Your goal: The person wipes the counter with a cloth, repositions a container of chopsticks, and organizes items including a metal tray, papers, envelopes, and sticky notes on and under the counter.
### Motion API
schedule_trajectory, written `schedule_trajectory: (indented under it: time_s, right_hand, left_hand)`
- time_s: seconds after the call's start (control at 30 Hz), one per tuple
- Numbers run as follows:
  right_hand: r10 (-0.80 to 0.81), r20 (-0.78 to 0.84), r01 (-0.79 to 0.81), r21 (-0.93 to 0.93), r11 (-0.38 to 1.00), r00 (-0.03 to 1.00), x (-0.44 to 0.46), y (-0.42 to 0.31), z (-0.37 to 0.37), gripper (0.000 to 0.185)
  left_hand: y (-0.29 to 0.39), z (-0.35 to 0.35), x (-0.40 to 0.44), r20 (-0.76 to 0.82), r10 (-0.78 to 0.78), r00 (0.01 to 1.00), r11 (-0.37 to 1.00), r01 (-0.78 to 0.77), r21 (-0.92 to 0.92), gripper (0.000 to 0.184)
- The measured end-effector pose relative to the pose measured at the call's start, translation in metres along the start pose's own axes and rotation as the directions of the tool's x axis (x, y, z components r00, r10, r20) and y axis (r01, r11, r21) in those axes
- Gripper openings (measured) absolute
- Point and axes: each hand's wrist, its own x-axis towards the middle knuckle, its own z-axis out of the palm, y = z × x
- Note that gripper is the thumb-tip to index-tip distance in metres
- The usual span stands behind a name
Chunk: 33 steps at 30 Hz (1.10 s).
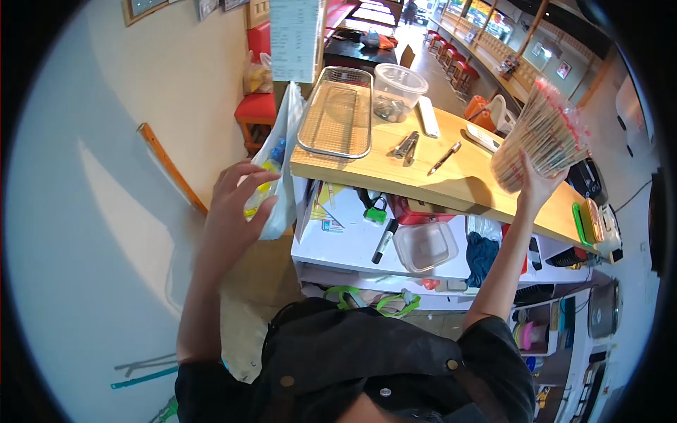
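While your right hand (539, 182) clasps a bundle of thin, pale, red-tipped sticks (544, 130) over the yellowish wooden counter (469, 171), your left hand (238, 203) hovers, fingers spread, near a white plastic bag (285, 185); a silver wire-mesh basket (336, 125), clear round plastic tub (399, 83) and slim dark pen (444, 158) lie between.

Red bar stools (465, 69) suggest an eatery.

You can read no text, label, brand or number here. The sheet (295, 41) beyond your left grip (236, 204) and a little to its right carries rows of print, too small to make out. Reddish marks on the pack (541, 134) in your right grip (539, 185) are too blurred to read.
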Motion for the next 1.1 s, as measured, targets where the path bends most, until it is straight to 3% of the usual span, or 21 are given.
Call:
schedule_trajectory:
  time_s: [0.07,0.13,0.17,0.23,0.27,0.3,0.33,0.37,0.4,0.53,0.63,0.73,0.9,1.1]
  right_hand:
    - [-0.025,0.086,0.018,0.088,0.996,0.996,0.012,-0.026,0.014,0.085]
    - [0.112,0.224,-0.207,0.464,0.861,0.968,0.009,-0.084,0.039,0.070]
    - [0.025,0.242,-0.153,0.528,0.835,0.970,0.010,-0.098,0.053,0.067]
    - [0.101,0.333,-0.269,0.512,0.815,0.938,0.004,-0.125,0.081,0.064]
    - [-0.041,0.317,-0.104,0.426,0.899,0.948,0.007,-0.112,0.098,0.064]
    - [-0.017,0.335,-0.198,0.599,0.776,0.942,-0.005,-0.122,0.118,0.067]
    - [-0.011,0.314,-0.185,0.586,0.789,0.949,-0.015,-0.150,0.130,0.070]
    - [0.028,0.393,-0.279,0.598,0.751,0.919,-0.023,-0.154,0.145,0.073]
    - [-0.043,0.364,-0.217,0.643,0.734,0.931,-0.025,-0.142,0.171,0.076]
    - [0.175,0.498,-0.457,0.528,0.716,0.849,-0.048,-0.179,0.216,0.094]
    - [0.115,0.297,-0.257,0.503,0.825,0.948,-0.056,-0.153,0.271,0.105]
    - [-0.013,0.208,-0.071,0.392,0.917,0.978,-0.057,-0.128,0.303,0.117]
    - [0.076,0.259,-0.154,0.296,0.943,0.963,-0.064,-0.119,0.314,0.114]
    - [0.009,0.213,-0.079,0.323,0.943,0.977,-0.071,-0.106,0.329,0.116]
  left_hand:
    - [-0.001,0.011,0.005,-0.013,0.042,0.999,0.999,-0.042,-0.010,0.035]
    - [0.006,0.023,0.014,-0.008,0.044,0.999,0.992,-0.044,-0.118,0.038]
    - [0.000,0.032,0.019,-0.023,0.125,0.992,0.988,-0.126,-0.085,0.042]
    - [0.000,0.048,0.026,-0.083,0.166,0.983,0.983,-0.172,-0.062,0.044]
    - [0.000,0.055,0.030,-0.115,0.189,0.975,0.979,-0.196,-0.048,0.045]
    - [-0.001,0.061,0.034,-0.105,0.194,0.975,0.980,-0.197,-0.018,0.045]
    - [-0.003,0.066,0.039,-0.097,0.199,0.975,0.980,-0.199,0.015,0.045]
    - [-0.003,0.069,0.042,-0.089,0.203,0.975,0.979,-0.200,0.048,0.045]
    - [-0.004,0.072,0.043,-0.072,0.221,0.973,0.974,-0.216,0.074,0.044]
    - [-0.002,0.076,0.047,-0.023,0.277,0.961,0.957,-0.273,0.099,0.032]
    - [-0.005,0.079,0.051,-0.052,0.332,0.942,0.942,-0.328,0.063,0.026]
    - [-0.009,0.082,0.056,-0.030,0.352,0.936,0.935,-0.350,0.054,0.026]
    - [-0.007,0.083,0.056,-0.069,0.313,0.947,0.948,-0.306,0.090,0.024]
    - [-0.017,0.087,0.057,-0.080,0.315,0.946,0.947,-0.309,0.084,0.023]
